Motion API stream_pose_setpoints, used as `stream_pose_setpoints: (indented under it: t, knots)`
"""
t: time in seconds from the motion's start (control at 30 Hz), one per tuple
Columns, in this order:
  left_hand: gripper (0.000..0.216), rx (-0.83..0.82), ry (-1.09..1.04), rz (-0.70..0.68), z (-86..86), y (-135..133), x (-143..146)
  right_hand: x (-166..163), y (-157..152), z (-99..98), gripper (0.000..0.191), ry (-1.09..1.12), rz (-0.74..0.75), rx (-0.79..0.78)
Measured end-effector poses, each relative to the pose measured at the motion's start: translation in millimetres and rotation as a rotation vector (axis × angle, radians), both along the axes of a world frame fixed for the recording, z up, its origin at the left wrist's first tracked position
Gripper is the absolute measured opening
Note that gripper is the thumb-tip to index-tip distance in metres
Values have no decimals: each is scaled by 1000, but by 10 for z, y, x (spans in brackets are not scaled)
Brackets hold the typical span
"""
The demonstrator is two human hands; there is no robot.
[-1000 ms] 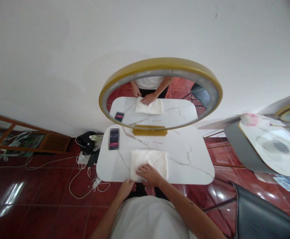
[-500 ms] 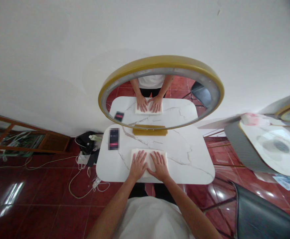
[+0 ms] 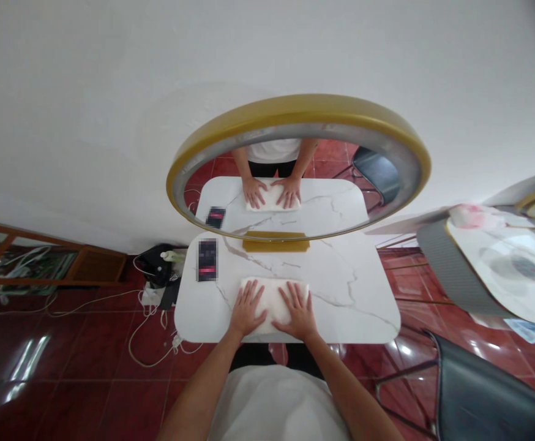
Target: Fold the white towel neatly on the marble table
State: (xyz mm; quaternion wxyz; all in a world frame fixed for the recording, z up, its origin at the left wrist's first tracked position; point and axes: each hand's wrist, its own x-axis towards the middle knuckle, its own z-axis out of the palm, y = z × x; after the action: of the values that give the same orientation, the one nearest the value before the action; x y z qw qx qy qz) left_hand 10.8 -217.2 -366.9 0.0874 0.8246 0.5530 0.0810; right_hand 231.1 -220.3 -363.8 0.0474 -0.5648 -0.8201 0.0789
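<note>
A folded white cloth (image 3: 273, 304) lies flat on the white marble-patterned table (image 3: 341, 318), near its front edge. My left hand (image 3: 247, 311) rests palm down on the cloth's left part, fingers spread. On the right part lies my right hand (image 3: 297, 312), also flat with the fingers apart. Bare cloth shows between the two thumbs. Both hands and the cloth are reflected in the round gold-framed mirror (image 3: 304, 107) at the back of the table.
A blurred-out phone (image 3: 207, 260) lies at the table's left. Cables (image 3: 148, 343) and a black bag (image 3: 156, 264) are on the red tiled floor at left. To the right stand a dark chair (image 3: 483, 386) and a second white table (image 3: 488, 288).
My hands have moved apart, the left one leftward and the right one slightly rightward, baring more cloth between them. The view has shifted slightly.
</note>
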Motion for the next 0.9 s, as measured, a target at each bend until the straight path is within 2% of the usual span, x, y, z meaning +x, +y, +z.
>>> stream_pose_setpoints:
  t: [0.13, 0.27, 0.67, 0.9]
  knots:
    - [72, -16, -9, -17, 7, 79, -19, 3, 55, -12, 85, -4, 9, 27]
    - [73, -16, -20, -23, 7, 261, -18, -1, 217, -6, 82, -3, 7, 43]
    - [71, -12, -63, 30, 37, 826, 61, 19, 764, -33, 83, 35, -1, 38]
    - [70, 9, -64, 47, 33, 1010, 84, 50, 999, -65, 88, 28, 16, 23]
